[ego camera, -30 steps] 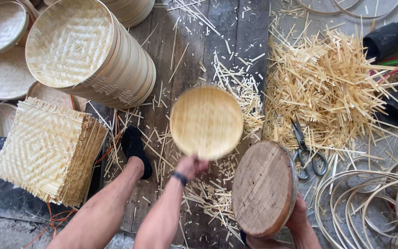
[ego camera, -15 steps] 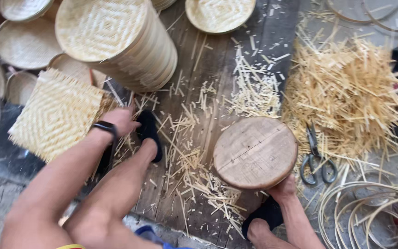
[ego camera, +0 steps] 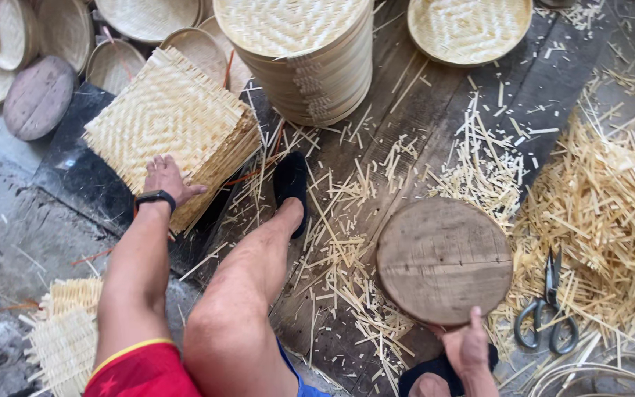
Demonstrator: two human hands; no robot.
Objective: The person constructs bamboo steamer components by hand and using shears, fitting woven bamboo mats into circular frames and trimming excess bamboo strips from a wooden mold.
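Fingers of your left hand [ego camera: 164,176] lie spread on the woven mat stack [ego camera: 170,129] (right hand [ego camera: 466,345] grips the wooden disc [ego camera: 444,259]).

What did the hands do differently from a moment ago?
The left hand let go of the round woven tray it was holding up, swung out to the left and now rests on the stack of square woven mats. A round woven tray now lies at the top of the floor. The right hand still grips the round wooden disc by its near edge, and the scissors stay beside the straw.
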